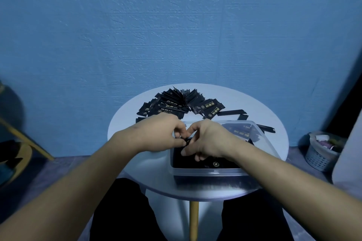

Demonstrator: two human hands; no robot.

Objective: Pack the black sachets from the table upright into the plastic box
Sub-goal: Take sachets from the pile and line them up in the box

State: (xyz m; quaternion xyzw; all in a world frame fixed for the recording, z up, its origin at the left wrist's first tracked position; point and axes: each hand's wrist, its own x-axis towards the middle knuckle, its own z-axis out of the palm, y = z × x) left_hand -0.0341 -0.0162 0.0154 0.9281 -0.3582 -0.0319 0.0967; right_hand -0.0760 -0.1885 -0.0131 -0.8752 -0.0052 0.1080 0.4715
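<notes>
A clear plastic box (260, 139) stands on the round white table (148, 172), near its front right. Several black sachets (207, 163) fill the box. A loose heap of black sachets (176, 103) with gold print lies fanned out behind it. My left hand (158, 136) and my right hand (207, 139) meet over the box's left rim, and both pinch a small bunch of black sachets (187, 140) between curled fingers. Most of that bunch is hidden by my fingers.
A few single sachets (264, 128) lie on the table right of the box. A grey basket (321, 151) with odds and ends stands on the floor at the right. A wooden chair leg (23, 136) slants at the left. The blue wall is close behind.
</notes>
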